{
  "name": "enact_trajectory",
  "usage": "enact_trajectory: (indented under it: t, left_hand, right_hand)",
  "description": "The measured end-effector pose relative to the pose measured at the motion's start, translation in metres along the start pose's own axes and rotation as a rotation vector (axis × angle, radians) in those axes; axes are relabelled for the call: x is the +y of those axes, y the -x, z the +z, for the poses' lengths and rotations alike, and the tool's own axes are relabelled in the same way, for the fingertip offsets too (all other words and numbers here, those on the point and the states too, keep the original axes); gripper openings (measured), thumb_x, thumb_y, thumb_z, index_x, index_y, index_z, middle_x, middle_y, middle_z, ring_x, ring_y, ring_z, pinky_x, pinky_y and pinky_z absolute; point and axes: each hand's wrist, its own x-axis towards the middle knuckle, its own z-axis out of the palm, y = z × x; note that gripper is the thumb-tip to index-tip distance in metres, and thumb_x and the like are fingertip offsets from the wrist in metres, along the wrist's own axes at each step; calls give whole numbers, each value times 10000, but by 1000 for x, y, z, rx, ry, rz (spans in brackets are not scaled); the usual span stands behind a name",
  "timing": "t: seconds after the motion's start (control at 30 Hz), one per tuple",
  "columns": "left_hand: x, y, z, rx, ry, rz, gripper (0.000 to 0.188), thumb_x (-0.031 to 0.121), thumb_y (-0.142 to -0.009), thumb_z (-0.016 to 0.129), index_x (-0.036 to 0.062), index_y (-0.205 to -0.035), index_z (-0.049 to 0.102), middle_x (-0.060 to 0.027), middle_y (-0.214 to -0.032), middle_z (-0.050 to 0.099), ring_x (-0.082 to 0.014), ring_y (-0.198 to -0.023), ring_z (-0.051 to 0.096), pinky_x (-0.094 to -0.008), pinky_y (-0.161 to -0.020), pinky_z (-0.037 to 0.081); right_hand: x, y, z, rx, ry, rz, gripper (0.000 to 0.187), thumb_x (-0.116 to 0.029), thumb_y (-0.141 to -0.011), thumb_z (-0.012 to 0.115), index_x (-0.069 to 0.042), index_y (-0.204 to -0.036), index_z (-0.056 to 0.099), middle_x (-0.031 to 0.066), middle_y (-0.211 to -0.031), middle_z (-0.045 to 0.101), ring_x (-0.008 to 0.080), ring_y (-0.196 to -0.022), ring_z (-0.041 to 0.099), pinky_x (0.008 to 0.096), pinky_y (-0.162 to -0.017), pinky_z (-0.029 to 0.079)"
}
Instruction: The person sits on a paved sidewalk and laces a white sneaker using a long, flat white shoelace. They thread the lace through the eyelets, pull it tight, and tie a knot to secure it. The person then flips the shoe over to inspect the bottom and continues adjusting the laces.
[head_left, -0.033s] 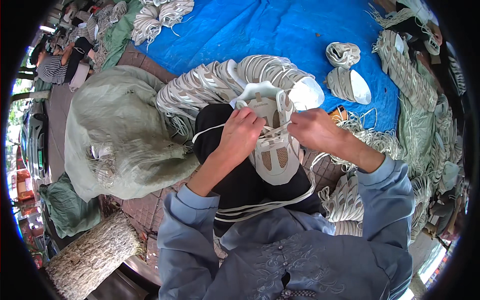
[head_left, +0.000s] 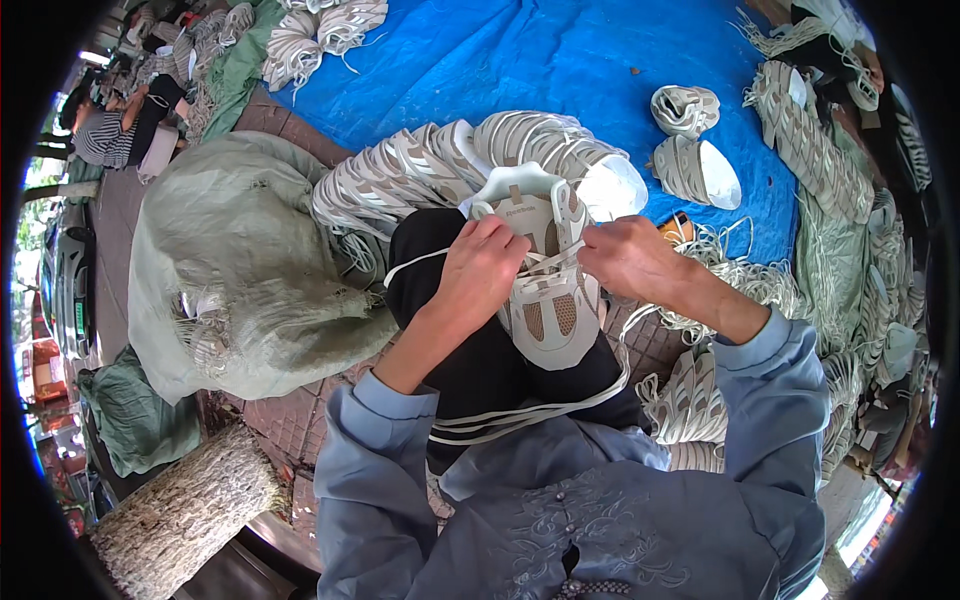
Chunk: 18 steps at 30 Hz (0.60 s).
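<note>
A white and beige sneaker upper (head_left: pixel 556 330) rests on my knees, its toe toward me and its mesh panels facing up. Pale shoelaces cross over its tongue. My left hand (head_left: pixel 487 262) is closed on the shoelace at the sneaker's left side, and a loop of lace sticks out left of it. At the right side of the eyelets, my right hand (head_left: pixel 630 258) also pinches the lace. The fingertips of both hands are partly hidden. More loose lace (head_left: pixel 530 416) hangs in a curve across my lap.
Long rows of nested uppers (head_left: pixel 400 170) lie just beyond my knees, by a blue tarp (head_left: pixel 600 60). Two small bundles (head_left: pixel 697 172) sit on the tarp. A big pale sack (head_left: pixel 235 270) stands left. Tangled laces (head_left: pixel 745 275) lie right. A person (head_left: pixel 110 130) sits far left.
My right hand has shifted very slightly to the right. Otherwise the sneaker, the laces and my left hand look the same.
</note>
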Motion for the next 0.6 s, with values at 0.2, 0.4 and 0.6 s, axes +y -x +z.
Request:
enact_trajectory:
  t: [0.2,0.4,0.6]
  left_hand:
    - [0,1,0,10,-37,18,132,6,-580,552,36,-709,551,-57,-682,511,-201,-758,505,-306,-629,424]
    - [-5,12,-8,32,-107,37,118,33,-576,550,30,-693,537,-54,-674,477,-192,-770,481,-301,-653,431]
    - [-21,34,-35,50,-141,-18,188,-17,-561,545,20,-743,574,-78,-671,507,-213,-754,521,-312,-647,441]
  right_hand:
    - [9,-5,-16,-373,-1215,537,80,-56,-546,599,22,-558,605,81,-595,576,136,-567,517,254,-537,386]
    - [38,9,10,-223,-1585,616,138,-111,-561,597,24,-580,614,113,-632,578,160,-628,523,248,-633,386]
    - [39,10,11,-177,-1337,589,128,-111,-545,625,8,-588,614,110,-659,571,176,-690,518,257,-658,382]
